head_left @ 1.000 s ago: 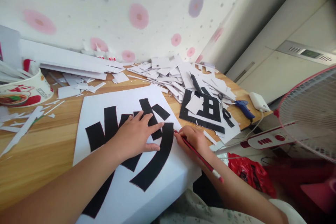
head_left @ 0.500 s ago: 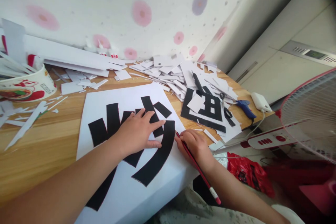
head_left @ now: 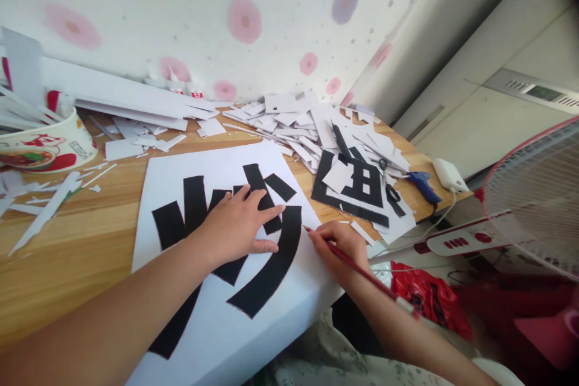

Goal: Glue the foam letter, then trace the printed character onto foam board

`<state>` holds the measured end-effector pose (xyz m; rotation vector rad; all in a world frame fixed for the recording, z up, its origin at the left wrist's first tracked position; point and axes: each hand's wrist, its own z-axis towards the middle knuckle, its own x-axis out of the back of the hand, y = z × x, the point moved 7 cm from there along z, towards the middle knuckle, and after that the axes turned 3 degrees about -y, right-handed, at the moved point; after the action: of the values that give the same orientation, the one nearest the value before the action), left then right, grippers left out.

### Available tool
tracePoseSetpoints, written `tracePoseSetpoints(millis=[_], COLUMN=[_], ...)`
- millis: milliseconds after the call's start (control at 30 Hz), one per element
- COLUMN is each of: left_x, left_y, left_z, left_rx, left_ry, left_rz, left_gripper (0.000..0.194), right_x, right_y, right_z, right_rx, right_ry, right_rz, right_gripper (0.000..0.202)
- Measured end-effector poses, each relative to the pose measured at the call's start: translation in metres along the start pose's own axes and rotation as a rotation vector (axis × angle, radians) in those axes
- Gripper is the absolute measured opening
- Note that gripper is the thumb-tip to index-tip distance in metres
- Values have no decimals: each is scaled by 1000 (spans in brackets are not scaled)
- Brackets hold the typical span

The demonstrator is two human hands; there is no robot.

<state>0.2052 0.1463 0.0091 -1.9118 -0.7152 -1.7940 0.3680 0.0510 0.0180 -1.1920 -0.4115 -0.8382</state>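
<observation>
On a white sheet point(head_left: 158, 175) lies a black cut-out shape point(head_left: 266, 282) with several thick strokes, like a written character. My left hand point(head_left: 239, 223) rests on it with fingers spread, pressing it flat and covering its middle. Pinched in my right hand point(head_left: 341, 250) is a dark red pencil point(head_left: 362, 274), its pointed end down toward the sheet, just right of the upper end of the curved black stroke. A small gap shows between the pencil tip and the black edge. The pencil's far end is blurred.
A pile of white scraps point(head_left: 289, 126) lies behind, near the wall. To the right are another black cut-out point(head_left: 350, 208), scissors point(head_left: 394, 196), a blue glue gun point(head_left: 424, 187) and a white power strip point(head_left: 449, 175). A paper tub point(head_left: 75, 139) stands left; a fan point(head_left: 538, 193) is at right.
The pencil tip has moved slightly right, away from the black edge, and its rear end has swung right and up. My left hand and the cut-out stay in place.
</observation>
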Motion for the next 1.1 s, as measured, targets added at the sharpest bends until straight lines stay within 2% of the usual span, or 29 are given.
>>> tracePoseSetpoints(millis=[100, 200, 433, 700, 800, 1100], left_x=[1, 1, -2, -1, 0, 1], left_y=[0, 0, 2, 3, 3, 2], left_z=[0, -1, -1, 0, -1, -1], left_rx=[6, 9, -27, -22, -15, -23], left_ry=[-12, -8, 2, -10, -15, 1], left_rz=[6, 9, 14, -27, -41, -30], left_gripper=[72, 73, 68, 67, 67, 65], right_x=[1, -6, -7, -6, -5, -7], right_y=[25, 31, 22, 14, 10, -5], right_z=[8, 17, 21, 21, 17, 4], right_rx=[-284, -328, -245, -203, -128, 84], right_ry=[65, 37, 41, 31, 45, -19], right_rz=[169, 259, 79, 8, -23, -70], right_gripper=[24, 26, 24, 25, 26, 30])
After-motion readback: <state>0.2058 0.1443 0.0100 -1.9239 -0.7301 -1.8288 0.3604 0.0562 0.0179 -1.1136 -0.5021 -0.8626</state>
